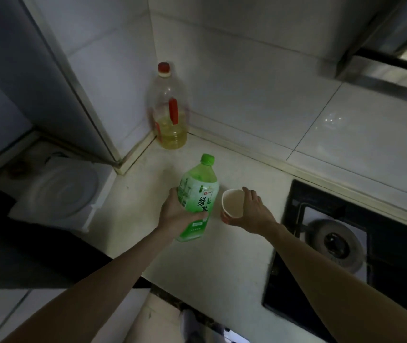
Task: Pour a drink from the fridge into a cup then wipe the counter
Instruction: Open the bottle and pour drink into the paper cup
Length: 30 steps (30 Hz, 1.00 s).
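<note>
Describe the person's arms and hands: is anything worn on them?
The left forearm and the right forearm are bare, with no sleeve in view. The left hand and the right hand wear no gloves. No watch, bracelet or ring shows, though dim light could hide a thin one.

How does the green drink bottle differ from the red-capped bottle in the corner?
The green bottle has a green cap; the corner bottle has a red one. The green bottle is gripped by the left hand; the corner bottle stands untouched. Both are capped.
</note>
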Tool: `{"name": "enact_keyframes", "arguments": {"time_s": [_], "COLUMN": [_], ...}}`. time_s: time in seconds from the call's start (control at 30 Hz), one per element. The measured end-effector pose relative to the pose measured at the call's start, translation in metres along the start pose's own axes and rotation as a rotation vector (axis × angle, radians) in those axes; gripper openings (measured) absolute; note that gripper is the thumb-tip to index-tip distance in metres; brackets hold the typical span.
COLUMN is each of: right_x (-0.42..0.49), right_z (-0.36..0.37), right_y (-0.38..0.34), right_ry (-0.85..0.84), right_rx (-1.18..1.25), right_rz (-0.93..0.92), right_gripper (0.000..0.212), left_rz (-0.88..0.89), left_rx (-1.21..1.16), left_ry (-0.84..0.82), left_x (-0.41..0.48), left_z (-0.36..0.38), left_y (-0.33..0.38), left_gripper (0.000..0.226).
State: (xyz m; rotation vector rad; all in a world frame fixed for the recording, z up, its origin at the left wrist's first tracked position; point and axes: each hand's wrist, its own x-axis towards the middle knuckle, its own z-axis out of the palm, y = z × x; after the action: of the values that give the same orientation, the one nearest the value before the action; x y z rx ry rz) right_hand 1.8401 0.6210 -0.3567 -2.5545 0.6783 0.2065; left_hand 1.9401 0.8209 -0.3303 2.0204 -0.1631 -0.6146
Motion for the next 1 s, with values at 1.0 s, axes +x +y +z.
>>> {"name": "enact_keyframes", "arguments": {"time_s": [1.0], "right_x": [-0.162], "right_z": [-0.091], "right_y": [0.097], "right_ry": [0.386], "right_rx": [0.149], "right_rz": [0.278], "right_gripper": [0.091], "left_rz": [0.313], "left_rx": [0.188], "left_ry": [-0.366], "left_x": [-0.064], "left_z": [0.137], "left_y": [0.090], "left_gripper": [0.082]}}
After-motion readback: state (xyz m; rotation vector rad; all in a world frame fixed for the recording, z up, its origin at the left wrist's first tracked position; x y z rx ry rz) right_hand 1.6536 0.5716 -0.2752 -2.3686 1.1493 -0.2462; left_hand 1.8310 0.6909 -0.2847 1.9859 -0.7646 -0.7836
